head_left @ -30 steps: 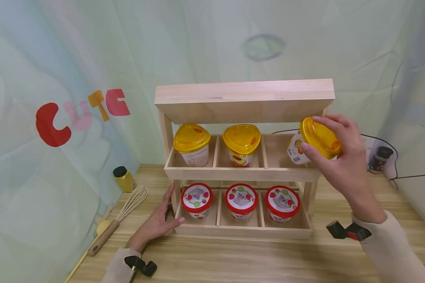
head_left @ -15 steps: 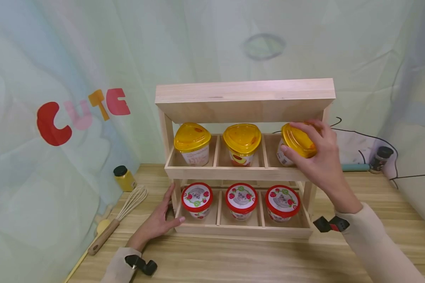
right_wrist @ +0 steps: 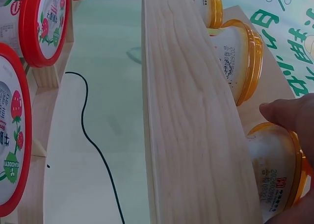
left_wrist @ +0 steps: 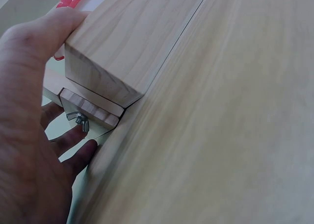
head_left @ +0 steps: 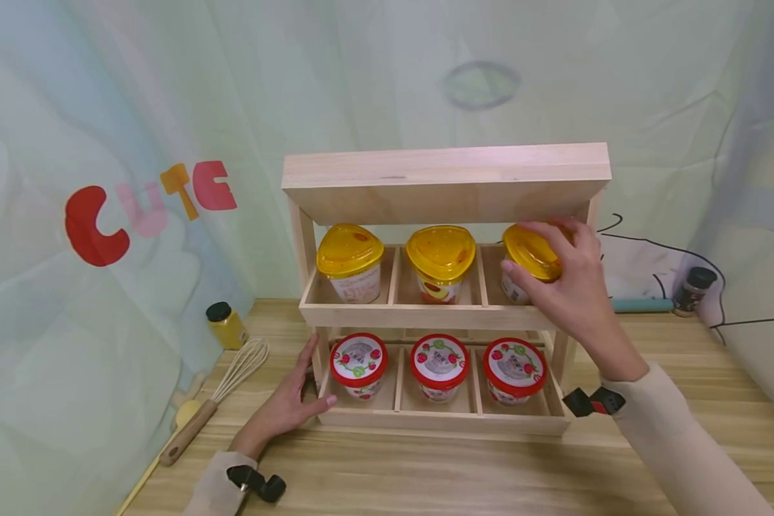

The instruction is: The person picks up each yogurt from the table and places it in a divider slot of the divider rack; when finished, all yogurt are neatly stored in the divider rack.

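A two-tier wooden display rack (head_left: 438,317) stands on the table. My right hand (head_left: 577,283) grips a yellow-lidded yogurt cup (head_left: 530,254) by its lid, thumb on the near side and fingers over the top. That cup is at the upper tier's right compartment, its base hidden behind the front board. Two matching cups, one on the left (head_left: 350,261) and one in the middle (head_left: 441,261), fill the other upper compartments. My left hand (head_left: 284,405) holds the rack's lower left corner. In the left wrist view its thumb (left_wrist: 54,30) lies against the lower tray, fingers behind a wing nut (left_wrist: 80,120).
Three red-lidded strawberry cups (head_left: 439,362) sit in the lower compartments. A whisk (head_left: 219,401) and a yellow jar (head_left: 226,326) lie left of the rack. A dark-capped bottle (head_left: 692,290) and a teal roll (head_left: 641,306) are at the right. The rack's top board (head_left: 445,179) overhangs the upper tier.
My right hand has moved left with the yellow-lidded yogurt cup, bringing it into the upper right compartment and tilting it more upright. The left hand has stayed in place.
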`<state>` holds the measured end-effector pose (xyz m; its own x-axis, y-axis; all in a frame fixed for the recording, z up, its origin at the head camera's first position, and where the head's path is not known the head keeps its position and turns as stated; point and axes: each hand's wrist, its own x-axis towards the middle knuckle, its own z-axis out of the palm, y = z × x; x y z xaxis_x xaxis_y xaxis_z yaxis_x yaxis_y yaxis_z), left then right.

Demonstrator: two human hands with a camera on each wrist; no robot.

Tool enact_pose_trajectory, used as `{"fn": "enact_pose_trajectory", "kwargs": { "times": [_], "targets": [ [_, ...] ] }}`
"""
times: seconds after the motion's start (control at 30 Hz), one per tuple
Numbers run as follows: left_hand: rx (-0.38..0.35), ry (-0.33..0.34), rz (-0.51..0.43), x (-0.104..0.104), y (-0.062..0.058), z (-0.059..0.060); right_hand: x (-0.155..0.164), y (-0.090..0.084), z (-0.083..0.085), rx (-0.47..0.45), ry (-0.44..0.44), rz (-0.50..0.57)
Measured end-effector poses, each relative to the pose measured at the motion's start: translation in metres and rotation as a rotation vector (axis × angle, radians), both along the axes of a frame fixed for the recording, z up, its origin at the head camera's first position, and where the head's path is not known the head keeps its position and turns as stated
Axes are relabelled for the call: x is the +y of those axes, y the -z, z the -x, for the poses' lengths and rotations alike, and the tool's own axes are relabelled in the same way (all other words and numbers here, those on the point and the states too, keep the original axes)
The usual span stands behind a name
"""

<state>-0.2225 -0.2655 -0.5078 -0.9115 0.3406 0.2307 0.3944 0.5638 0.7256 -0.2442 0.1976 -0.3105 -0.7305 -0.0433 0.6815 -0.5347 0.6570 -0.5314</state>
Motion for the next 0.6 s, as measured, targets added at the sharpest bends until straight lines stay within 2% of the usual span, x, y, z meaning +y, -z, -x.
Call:
{"fn": "enact_pose_trajectory", "kwargs": {
  "times": [0.23,0.6],
  "targets": [
    [0.006,-0.004,0.015,-0.0007,-0.0002,0.0008,-0.0022,0.0023,0.0055,0.03,0.003,-0.006],
    [-0.004,-0.002,-0.006,-0.0003,0.0001,-0.0001,0.0015,-0.0009,0.001,-0.028,0.006,-0.058]
  ]
}}
